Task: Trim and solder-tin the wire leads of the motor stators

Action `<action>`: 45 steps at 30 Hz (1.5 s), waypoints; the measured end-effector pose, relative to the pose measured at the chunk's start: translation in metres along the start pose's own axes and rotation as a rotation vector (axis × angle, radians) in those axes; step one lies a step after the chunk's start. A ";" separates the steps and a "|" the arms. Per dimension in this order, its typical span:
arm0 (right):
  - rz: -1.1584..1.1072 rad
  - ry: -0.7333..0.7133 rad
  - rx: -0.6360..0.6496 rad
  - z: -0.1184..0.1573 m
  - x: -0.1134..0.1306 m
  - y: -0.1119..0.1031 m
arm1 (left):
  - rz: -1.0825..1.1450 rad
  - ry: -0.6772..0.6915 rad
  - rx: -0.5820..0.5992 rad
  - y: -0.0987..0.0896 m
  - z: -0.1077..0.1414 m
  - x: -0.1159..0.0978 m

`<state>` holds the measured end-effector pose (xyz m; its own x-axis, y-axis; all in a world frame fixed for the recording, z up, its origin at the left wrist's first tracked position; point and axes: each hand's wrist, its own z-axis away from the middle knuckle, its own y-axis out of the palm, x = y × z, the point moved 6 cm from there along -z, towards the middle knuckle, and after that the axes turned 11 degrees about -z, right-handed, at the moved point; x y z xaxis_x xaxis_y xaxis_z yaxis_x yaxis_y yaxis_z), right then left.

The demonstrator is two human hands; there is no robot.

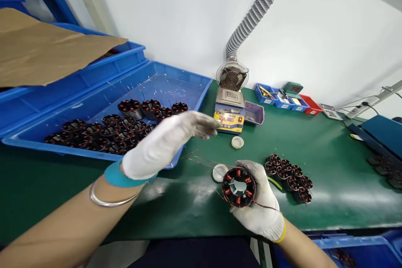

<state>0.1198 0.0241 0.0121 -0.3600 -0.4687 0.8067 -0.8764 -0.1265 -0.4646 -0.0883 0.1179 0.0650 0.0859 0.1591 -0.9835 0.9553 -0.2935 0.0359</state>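
Note:
My right hand, in a white glove with a yellow cuff, grips a round black motor stator with copper windings. Loose copper wires stick out from the stator to both sides. My left hand, gloved with a teal cuff, is raised above the table beside the blue tray; its fingers point right, slightly blurred, and what they hold, if anything, cannot be made out. Just left of the stator lies a white round lid. Beyond it are a small cream dish and a yellow-and-blue solder pot.
A blue tray at the left holds several stators. More stators stand on the green table at the right, near a green-handled tool. Small bins, a purple bin and a fume duct are at the back.

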 end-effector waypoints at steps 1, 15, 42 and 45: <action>-0.002 -0.025 0.014 0.001 0.002 -0.004 | -0.150 -0.056 0.183 0.013 0.003 0.004; 0.057 -0.024 -0.034 0.025 0.007 -0.035 | 0.071 -0.451 0.350 0.038 0.037 0.056; 0.036 0.037 -0.038 0.036 -0.006 -0.036 | -0.033 -0.344 0.180 0.068 0.047 0.059; 0.042 0.053 -0.027 0.035 -0.006 -0.037 | -0.417 -0.049 0.079 0.050 0.039 0.038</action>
<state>0.1657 0.0012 0.0121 -0.4122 -0.4259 0.8054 -0.8684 -0.0837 -0.4887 -0.0483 0.0722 0.0222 -0.3182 0.2349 -0.9185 0.8809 -0.2848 -0.3780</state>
